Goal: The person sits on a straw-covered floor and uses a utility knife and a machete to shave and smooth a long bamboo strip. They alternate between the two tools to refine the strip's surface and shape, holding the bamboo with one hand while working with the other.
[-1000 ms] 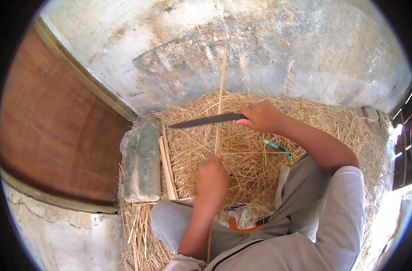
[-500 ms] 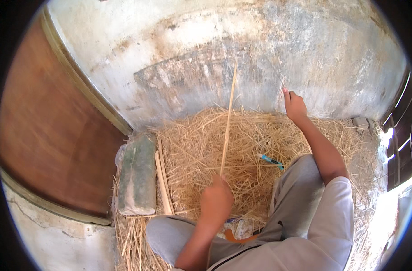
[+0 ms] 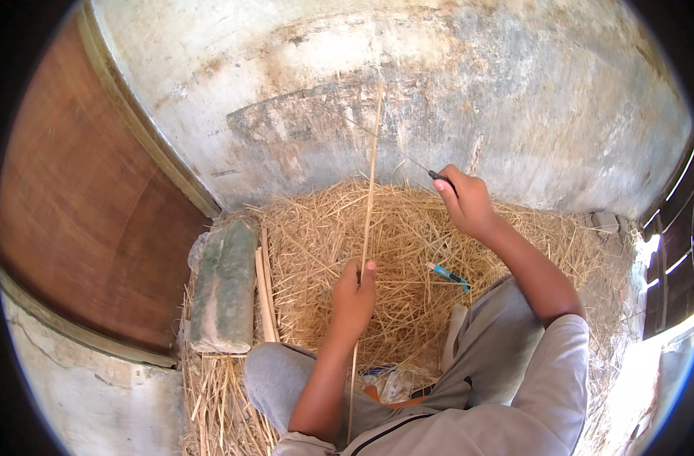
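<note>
I see the left hand [image 3: 353,296] pinching a long thin stick [image 3: 370,197] that stands almost straight up over the straw pile [image 3: 408,235]. The right hand [image 3: 462,201] is closed around a knife [image 3: 408,161], held up near the grey wall [image 3: 438,91], a bit apart from the stick. A stone block [image 3: 224,285] lies at the left of the straw

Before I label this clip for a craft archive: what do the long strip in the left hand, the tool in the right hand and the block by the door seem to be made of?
The strip looks like split cane or bamboo: pale yellow, thin, straight, matte. The tool seems a metal blade, thin and grey, with a dark handle in the right hand; it is blurred. The block looks like stone or concrete: grey-green, rough, worn edges. The left hand grips the strip.
</note>
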Tool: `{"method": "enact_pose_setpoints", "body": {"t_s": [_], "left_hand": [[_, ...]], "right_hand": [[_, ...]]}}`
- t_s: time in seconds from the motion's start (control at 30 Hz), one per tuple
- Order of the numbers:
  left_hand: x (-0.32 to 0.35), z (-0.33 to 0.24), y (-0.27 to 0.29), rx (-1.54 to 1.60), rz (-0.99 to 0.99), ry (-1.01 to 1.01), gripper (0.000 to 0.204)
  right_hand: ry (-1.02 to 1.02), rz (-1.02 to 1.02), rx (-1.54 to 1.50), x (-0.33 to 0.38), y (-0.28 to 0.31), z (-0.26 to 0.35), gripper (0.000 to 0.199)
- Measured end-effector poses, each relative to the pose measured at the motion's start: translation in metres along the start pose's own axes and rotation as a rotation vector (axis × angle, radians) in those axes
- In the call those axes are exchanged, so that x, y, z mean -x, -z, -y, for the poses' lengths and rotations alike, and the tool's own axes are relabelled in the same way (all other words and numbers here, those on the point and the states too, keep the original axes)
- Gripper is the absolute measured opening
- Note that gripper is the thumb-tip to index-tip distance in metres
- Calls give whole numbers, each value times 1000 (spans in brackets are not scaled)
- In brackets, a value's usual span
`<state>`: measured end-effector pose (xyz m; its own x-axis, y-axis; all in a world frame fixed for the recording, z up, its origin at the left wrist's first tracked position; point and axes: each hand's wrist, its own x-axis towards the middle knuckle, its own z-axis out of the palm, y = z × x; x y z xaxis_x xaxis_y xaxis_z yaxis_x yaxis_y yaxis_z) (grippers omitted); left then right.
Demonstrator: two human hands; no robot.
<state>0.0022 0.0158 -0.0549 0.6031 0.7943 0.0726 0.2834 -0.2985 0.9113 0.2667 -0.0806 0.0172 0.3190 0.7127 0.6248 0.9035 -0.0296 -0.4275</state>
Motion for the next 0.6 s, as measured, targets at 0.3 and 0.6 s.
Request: {"method": "enact_pose_setpoints", "body": {"t_s": [0.3,0.6], "left_hand": [[5,-34,16,393,265,298,44],[8,-38,29,253,140,100,38]], "right_hand": [[-81,-68,-77,6,-7,7,46],[-981,-162,-770,11,-36,-87,49]]}}
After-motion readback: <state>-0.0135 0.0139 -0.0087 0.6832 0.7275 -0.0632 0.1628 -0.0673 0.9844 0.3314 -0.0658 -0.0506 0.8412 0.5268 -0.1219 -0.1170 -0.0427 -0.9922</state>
